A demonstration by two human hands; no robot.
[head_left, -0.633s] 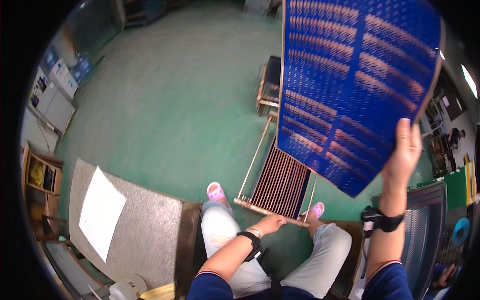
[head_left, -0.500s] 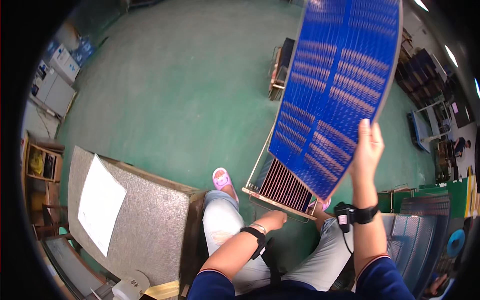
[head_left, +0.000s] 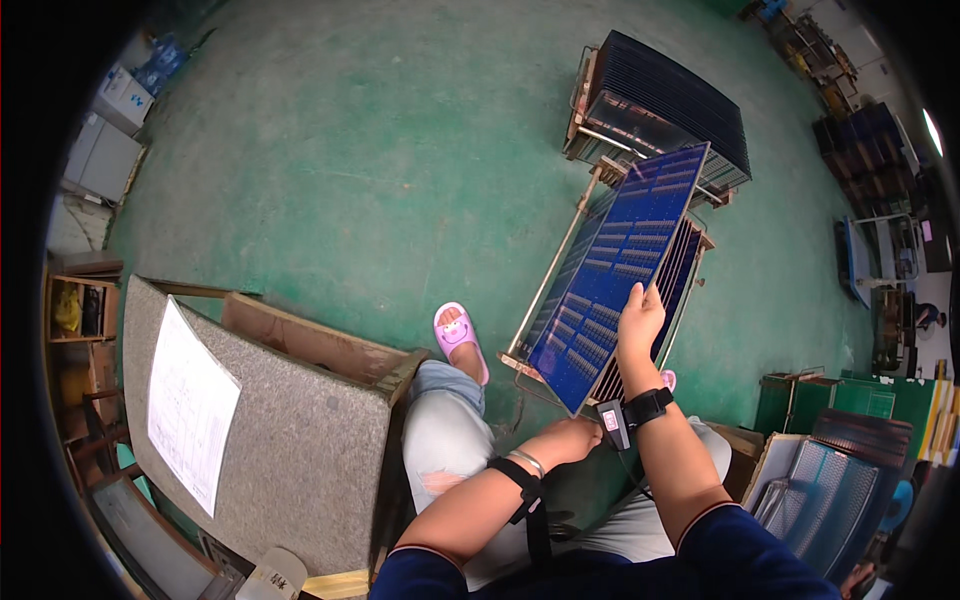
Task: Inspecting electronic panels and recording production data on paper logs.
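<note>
A blue circuit board panel (head_left: 625, 250) with rows of small slots stands tilted in the slotted rack (head_left: 520, 362), its far end near the top and its lower corner at the rack's front. My right hand (head_left: 641, 322) grips the panel's right edge, thumb and fingers pinched on it. My left hand (head_left: 568, 440) is curled at the rack's near end, just below the panel's lower corner; whatever its fingers hold, if anything, is hidden. Other panels are in the rack's slots, partly covered by the blue one.
Behind stands a second rack (head_left: 670, 105) full of dark panels. On my left a grey speckled table (head_left: 300, 440) carries a paper sheet (head_left: 192, 410). Perforated blue panels (head_left: 815, 495) lean at the lower right. A trolley (head_left: 875, 262) stands farther right, near another person (head_left: 930, 316).
The blue panel has come down from its raised position into the rack, and my right hand has lowered with it. My left hand has shifted slightly right. The view now shows the second rack fully.
</note>
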